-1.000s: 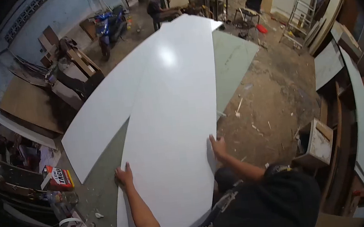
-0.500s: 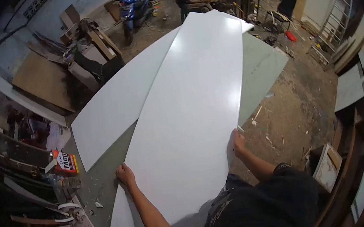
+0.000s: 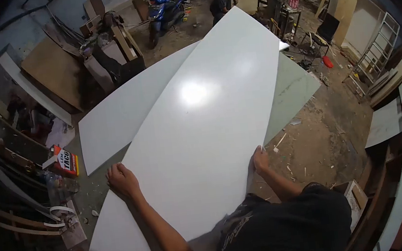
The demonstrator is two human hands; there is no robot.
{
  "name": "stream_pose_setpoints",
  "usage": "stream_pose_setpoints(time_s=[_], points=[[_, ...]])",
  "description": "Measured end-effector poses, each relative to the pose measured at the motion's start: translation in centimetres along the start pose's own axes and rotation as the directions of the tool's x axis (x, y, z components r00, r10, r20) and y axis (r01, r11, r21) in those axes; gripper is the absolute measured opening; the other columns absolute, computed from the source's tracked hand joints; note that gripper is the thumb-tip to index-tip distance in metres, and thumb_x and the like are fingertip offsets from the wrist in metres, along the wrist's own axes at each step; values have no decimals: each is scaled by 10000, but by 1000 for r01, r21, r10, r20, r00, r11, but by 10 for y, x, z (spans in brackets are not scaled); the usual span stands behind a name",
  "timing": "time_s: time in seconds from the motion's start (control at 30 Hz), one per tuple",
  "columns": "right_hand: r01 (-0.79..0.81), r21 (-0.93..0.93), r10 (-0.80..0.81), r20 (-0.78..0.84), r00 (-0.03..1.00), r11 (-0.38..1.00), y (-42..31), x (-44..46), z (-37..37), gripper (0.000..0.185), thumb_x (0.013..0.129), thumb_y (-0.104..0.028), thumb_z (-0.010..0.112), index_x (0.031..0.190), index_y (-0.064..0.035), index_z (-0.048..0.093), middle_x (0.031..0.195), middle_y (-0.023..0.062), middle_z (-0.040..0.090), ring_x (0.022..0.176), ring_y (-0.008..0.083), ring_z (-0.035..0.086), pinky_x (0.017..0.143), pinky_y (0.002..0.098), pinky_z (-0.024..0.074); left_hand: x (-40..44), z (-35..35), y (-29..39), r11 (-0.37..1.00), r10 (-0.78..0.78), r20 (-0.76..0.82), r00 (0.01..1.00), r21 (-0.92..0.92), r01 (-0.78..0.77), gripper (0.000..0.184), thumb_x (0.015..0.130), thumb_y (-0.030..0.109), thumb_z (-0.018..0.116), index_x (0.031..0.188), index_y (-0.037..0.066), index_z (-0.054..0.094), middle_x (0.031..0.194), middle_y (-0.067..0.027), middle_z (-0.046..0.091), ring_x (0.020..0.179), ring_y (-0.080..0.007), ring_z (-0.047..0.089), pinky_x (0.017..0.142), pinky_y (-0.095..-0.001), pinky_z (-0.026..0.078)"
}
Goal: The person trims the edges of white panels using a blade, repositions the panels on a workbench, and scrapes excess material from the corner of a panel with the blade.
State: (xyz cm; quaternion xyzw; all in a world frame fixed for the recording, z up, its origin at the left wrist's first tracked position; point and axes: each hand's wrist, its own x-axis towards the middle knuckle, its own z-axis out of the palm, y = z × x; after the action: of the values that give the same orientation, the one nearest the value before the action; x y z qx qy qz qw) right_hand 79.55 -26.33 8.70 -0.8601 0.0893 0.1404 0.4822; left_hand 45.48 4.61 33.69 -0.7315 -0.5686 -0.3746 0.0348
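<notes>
While the left hand (image 3: 122, 180) curls its fingers around the left edge of the upper white panel (image 3: 202, 135), the right hand (image 3: 260, 160) pinches the opposite edge, its thumb pointing up along the rim and its fingers partly hidden. This glossy panel runs lengthwise over the green-grey bench (image 3: 288, 92), one pointed corner reaching past the bench's far edge and its near end close to the person's dark shirt (image 3: 285, 224). Whether it rests flat or is slightly raised, I cannot tell.

Under it, a left white panel (image 3: 116, 114) fans out toward the bench's left edge, and a near white panel (image 3: 116, 232) juts out below the left forearm; whether these two are one sheet is hidden. Bare bench shows toward the far right corner, where the surface is marked with scuffs.

Near the bench's left edge stands a red, white and yellow LEM TACO glue can (image 3: 66, 160), with a clear plastic bottle (image 3: 56, 185) just nearer. Beyond the far edge are another person (image 3: 220, 3) and a blue scooter (image 3: 164, 14).
</notes>
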Motion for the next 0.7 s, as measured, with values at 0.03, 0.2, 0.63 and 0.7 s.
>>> stream_pose_setpoints(time_s=[0.03, 0.2, 0.63, 0.7], points=[[40, 56, -41, 6, 999, 998, -1, -3, -5, 624, 975, -482, 467, 1111, 99, 651, 1058, 300, 679, 1012, 438, 660, 896, 465, 489, -1, -6, 6, 1000, 3, -27, 1000, -9, -3, 283, 958, 231, 498, 792, 18, 579, 832, -134, 596, 867, -359, 583, 749, -493, 449], [-56, 156, 53, 22, 998, 986, -13, -46, -32, 629, 979, -482, 482, 1091, 113, 652, 1015, 260, 693, 955, 338, 665, 855, 434, 492, -10, -59, 34, 999, 48, -70, 996, 23, -46, 295, 979, 243, 494, 827, 17, 606, 861, -114, 612, 884, -343, 586, 806, -456, 450], [-90, 211, 123, -148, 981, 973, 49, -53, -46, 618, 989, -471, 469, 1044, 111, 672, 953, 216, 704, 912, 299, 660, 842, 407, 491, -18, -73, 55, 994, 55, 33, 998, -99, -52, 293, 985, 232, 490, 868, 12, 643, 865, -105, 621, 925, -321, 594, 798, -444, 476], [-129, 223, 153, -93, 984, 966, 40, -62, -62, 609, 990, -464, 473, 1055, 108, 673, 959, 218, 705, 910, 306, 661, 842, 408, 492, -17, -67, 61, 990, 86, 30, 996, -116, -82, 292, 982, 221, 488, 851, 9, 641, 857, -106, 623, 900, -323, 591, 775, -441, 472]])
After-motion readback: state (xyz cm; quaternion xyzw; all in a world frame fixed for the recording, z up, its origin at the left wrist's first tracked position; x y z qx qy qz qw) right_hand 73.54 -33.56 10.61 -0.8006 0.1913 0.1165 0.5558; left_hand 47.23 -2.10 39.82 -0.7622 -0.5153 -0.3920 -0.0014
